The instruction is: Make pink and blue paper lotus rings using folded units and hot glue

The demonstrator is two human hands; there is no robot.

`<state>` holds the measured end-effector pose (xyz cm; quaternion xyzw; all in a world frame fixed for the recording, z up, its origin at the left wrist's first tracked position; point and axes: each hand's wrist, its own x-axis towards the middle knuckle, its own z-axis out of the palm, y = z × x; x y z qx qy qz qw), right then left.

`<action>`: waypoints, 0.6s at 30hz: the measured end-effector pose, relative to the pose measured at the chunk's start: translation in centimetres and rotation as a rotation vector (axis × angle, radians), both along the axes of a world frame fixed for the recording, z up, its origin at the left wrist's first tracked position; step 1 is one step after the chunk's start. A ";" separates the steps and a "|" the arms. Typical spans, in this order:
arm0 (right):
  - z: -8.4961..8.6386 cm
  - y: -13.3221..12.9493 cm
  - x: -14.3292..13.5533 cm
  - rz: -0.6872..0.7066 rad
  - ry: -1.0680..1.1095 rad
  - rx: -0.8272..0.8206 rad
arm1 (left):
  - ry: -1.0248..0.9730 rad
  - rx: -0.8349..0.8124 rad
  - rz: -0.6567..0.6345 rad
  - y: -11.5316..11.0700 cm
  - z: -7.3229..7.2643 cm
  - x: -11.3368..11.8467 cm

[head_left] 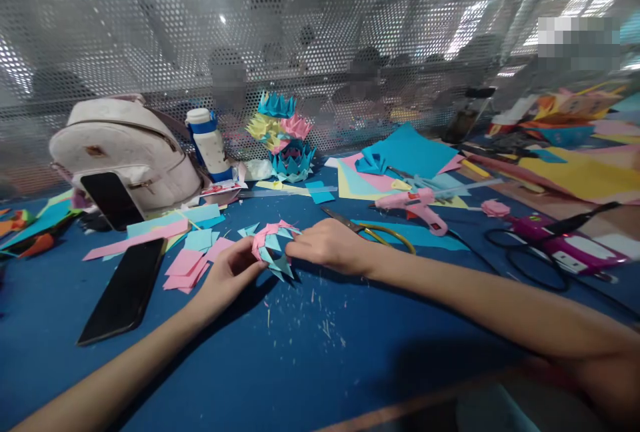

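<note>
A folded paper flower in pink and light blue, with pointed petals around a ring, is held just above the blue table. My left hand pinches its left side between thumb and fingers. At its right edge, my right hand is closed, its fingertips pressed on the petals. Brass-handled scissors lie right behind my right hand. Left of the flower are pink paper squares and light-blue squares. Finished paper flowers in blue, yellow and pink stand stacked at the back.
A pink glue gun and a magenta power strip with cables lie at right. Two phones, a white backpack and a bottle are at left. Coloured sheets lie before the perforated metal screen.
</note>
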<state>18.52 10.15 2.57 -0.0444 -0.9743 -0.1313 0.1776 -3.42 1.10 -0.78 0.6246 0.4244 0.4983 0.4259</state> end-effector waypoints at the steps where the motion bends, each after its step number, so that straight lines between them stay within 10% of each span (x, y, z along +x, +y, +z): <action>1: -0.2 0.1 0.0 -0.001 -0.006 0.024 | 0.016 0.020 0.004 0.0 -0.1 0.0; 18: -1.6 -0.6 1.5 0.183 0.319 0.232 | 0.536 0.531 -0.122 -1.6 0.6 1.1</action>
